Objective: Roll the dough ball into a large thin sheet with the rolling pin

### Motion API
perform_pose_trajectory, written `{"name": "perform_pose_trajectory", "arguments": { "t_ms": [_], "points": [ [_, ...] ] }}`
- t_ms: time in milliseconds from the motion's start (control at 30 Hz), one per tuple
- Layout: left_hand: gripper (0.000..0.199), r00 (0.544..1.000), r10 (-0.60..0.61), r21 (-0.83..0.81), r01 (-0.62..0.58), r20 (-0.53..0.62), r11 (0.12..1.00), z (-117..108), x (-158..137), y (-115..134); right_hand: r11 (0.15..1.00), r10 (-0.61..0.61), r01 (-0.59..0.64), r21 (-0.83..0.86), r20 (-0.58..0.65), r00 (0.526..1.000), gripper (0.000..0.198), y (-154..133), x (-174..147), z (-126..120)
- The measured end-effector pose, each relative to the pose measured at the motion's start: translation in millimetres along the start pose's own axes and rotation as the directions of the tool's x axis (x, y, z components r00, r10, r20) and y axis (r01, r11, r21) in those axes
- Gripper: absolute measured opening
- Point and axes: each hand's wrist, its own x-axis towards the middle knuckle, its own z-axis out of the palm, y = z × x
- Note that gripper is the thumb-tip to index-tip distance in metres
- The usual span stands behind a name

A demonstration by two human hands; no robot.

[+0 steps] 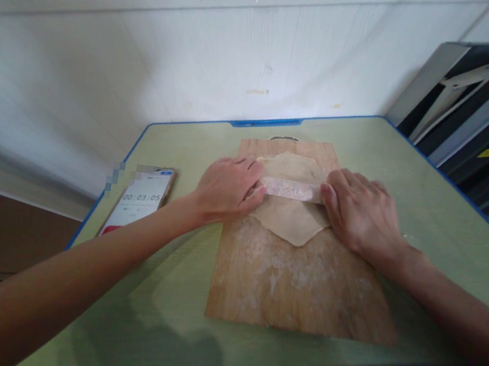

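A pale rolling pin (293, 190), dusted with flour, lies crosswise over a flat sheet of dough (297, 221). My left hand (231, 186) is closed round the pin's left end, and my right hand (356, 208) grips its right end. Dough shows both beyond the pin and on the near side, with an uneven edge. Beneath it is a wooden cutting board (302, 292), its near half streaked with flour. Both ends of the pin are hidden under my fingers.
The board rests on a light green table (176, 294) with a blue rim. Left of my left forearm lies a phone (141, 199) showing a timer. A white wall (224, 66) stands behind the table. Dark and grey flat panels (483, 112) lean at the right.
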Motion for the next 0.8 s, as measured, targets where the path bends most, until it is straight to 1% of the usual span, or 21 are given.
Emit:
{"name": "perform_pose_trajectory", "arguments": {
  "t_ms": [167,233,333,467,600,667,800],
  "points": [
    [0.038,0.999,0.023,0.023,-0.022,-0.035,0.999,-0.5,-12.9,9.3,0.999,-0.043,0.041,-0.018,-0.089,0.995,0.034,-1.6,-12.0,2.2],
    [0.043,0.999,0.016,0.022,-0.015,-0.047,1.0,0.4,-18.3,13.4,0.998,-0.056,0.054,-0.017,-0.108,0.993,0.033,-2.5,-17.4,2.7],
    [0.054,0.999,-0.003,-0.025,0.002,-0.05,1.0,1.2,-26.0,18.9,0.998,-0.057,0.058,0.007,-0.117,0.991,0.033,-4.0,-25.0,3.5],
    [0.061,1.0,0.002,-0.09,-0.004,-0.029,0.996,-1.5,-35.3,23.0,0.998,-0.046,0.051,0.039,-0.129,0.991,0.04,-5.0,-33.7,7.5],
    [0.066,1.0,0.017,-0.111,-0.015,0.014,0.994,-5.8,-42.2,25.1,0.992,-0.061,0.077,0.098,-0.164,0.985,0.045,-5.5,-41.2,10.3],
    [0.07,1.0,0.018,-0.112,-0.016,0.021,0.994,-7.0,-45.8,27.4,0.988,-0.065,0.087,0.124,-0.171,0.983,0.048,-6.2,-45.6,8.5],
    [0.077,0.999,0.031,-0.114,-0.027,0.03,0.993,-8.9,-58.2,36.8,0.979,-0.088,0.112,0.172,-0.144,0.986,0.055,-7.8,-58.2,2.0]
  ]
}}
